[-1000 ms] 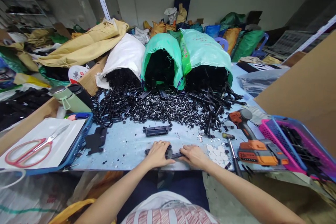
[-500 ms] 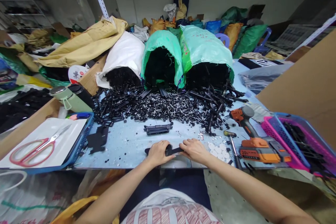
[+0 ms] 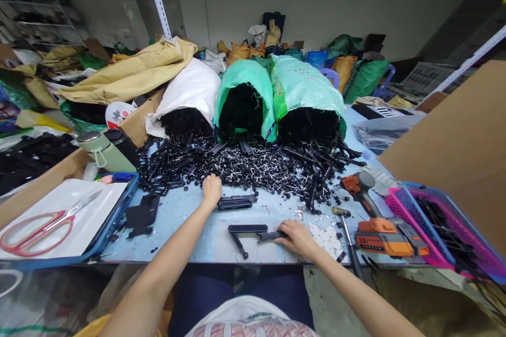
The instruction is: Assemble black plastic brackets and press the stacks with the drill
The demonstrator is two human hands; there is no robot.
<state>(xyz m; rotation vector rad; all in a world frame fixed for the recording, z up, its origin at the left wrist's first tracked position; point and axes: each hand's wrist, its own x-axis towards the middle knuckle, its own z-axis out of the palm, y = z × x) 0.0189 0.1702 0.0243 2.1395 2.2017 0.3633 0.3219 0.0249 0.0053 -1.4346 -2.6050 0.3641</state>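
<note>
My right hand (image 3: 296,237) grips the right end of a black jointed plastic arm (image 3: 249,228) near the front edge of the table. The arm lies folded at an angle, a thin leg with a ball-like tip pointing toward me. Farther out, my left hand (image 3: 212,189) is at the near edge of a pile of small black parts with metal pins (image 3: 253,163). Its fingers are curled together, and what they hold, if anything, is hidden. Just right of that hand lies a black ribbed plastic piece (image 3: 237,201).
A white sack (image 3: 190,89) and two green sacks (image 3: 245,73) spill black parts at the back. On the right are an orange cordless drill (image 3: 379,237), a hammer (image 3: 350,237) and baskets (image 3: 411,221). Scissors (image 3: 47,226) lie on a tray at left, near a flask (image 3: 105,152).
My left hand has let go of the black arm and moved forward and left to the pile. My right hand still holds the arm, now more fully visible. The view has shifted slightly.
</note>
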